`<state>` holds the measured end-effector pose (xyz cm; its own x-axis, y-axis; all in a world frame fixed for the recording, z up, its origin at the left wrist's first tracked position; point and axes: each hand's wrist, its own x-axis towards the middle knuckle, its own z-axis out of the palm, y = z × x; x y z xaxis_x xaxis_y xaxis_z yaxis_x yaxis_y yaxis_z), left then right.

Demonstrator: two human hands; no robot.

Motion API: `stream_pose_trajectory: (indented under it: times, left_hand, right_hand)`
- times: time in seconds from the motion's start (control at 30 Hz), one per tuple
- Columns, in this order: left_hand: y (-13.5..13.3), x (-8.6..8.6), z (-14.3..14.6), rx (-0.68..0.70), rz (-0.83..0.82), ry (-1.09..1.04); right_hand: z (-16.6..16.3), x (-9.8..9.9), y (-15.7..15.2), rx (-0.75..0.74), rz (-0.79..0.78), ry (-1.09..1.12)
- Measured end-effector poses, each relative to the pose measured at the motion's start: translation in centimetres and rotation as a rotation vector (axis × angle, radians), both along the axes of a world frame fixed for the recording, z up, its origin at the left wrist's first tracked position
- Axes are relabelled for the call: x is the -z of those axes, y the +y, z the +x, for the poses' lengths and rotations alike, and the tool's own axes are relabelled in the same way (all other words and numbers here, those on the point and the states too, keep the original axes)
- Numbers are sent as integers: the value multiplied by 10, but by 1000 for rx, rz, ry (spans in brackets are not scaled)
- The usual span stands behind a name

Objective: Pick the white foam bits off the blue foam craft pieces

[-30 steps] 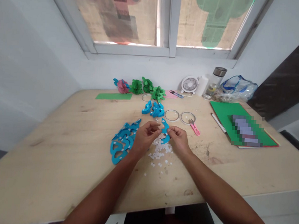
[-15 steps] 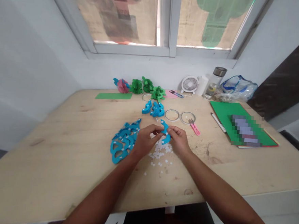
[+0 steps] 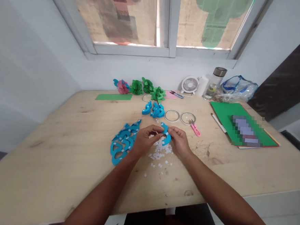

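Observation:
Between both hands is a curved blue paper cutout (image 3: pixel 166 139) with small white squares on it, held just above the table. My right hand (image 3: pixel 180 140) pinches its right edge. The fingers of my left hand (image 3: pixel 147 137) are closed at its left edge, the index fingertip near the upper part and the thumb by the inner curve. Many small white paper bits (image 3: pixel 158 155) lie scattered beneath the hands. Left of my left hand is a spread pile of similar blue cutouts (image 3: pixel 123 143). Folded blue stacks (image 3: pixel 157 110) lie just beyond the hands.
Two rolls of tape (image 3: pixel 172 115) lie beyond my right hand, with pink thread snips (image 3: pixel 195 128) beside them. Green paper flowers (image 3: pixel 136 87), a small fan (image 3: pixel 190 84) and a bottle (image 3: pixel 215 83) line the wall. Green sheets (image 3: pixel 227 114) and a pen (image 3: pixel 218 123) lie right.
The blue cutout has turned slightly in my fingers and its curve shows more as a single arc. Both hands stay in nearly the same place.

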<state>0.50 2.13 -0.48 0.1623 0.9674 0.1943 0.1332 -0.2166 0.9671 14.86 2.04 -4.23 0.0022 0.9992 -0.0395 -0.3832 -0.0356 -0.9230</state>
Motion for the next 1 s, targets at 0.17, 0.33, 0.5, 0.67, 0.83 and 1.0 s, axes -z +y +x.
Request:
stream_pose_trajectory:
  times: [0.17, 0.33, 0.5, 0.67, 0.83, 1.0]
  left_hand:
    - [1, 2, 0, 2, -86, -79]
    - [1, 2, 1, 8, -171, -168]
    - [1, 5, 0, -12, -199, -200]
    - [5, 13, 0, -17, -216, -255]
    - [6, 14, 2, 32, -309, -388]
    - [5, 10, 2, 40, -356, -460]
  right_hand:
    - [0, 4, 1, 5, 56, -44]
    - [1, 4, 2, 0, 96, -78]
    - [0, 4, 2, -8, 116, -93]
    - [0, 3, 1, -7, 114, -115]
    - [1, 2, 1, -4, 119, -121]
    - [1, 1, 0, -19, 121, -113]
